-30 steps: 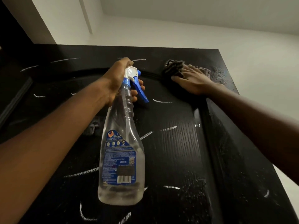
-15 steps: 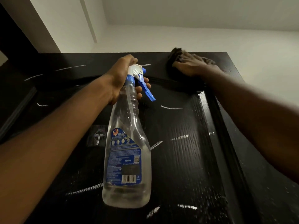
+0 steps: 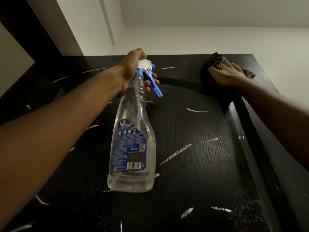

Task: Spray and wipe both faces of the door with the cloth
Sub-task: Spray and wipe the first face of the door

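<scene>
The left hand (image 3: 132,72) grasps the neck of a clear plastic spray bottle (image 3: 133,141) with a blue trigger, before the black wooden door (image 3: 209,156). The right hand (image 3: 227,75), fingers flat, presses a dark striped cloth (image 3: 212,61) near the door's top right corner.

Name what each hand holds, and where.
Left hand grips the spray bottle at its neck; right hand presses the cloth flat on the door.

Print sits on the clear plastic spray bottle (image 3: 133,114), on its blue back label (image 3: 128,148): red round logo (image 3: 122,124) at label top, QR code (image 3: 141,146) mid-right, barcode (image 3: 133,165) at btm. White small print & brand name too blurred to read.
</scene>
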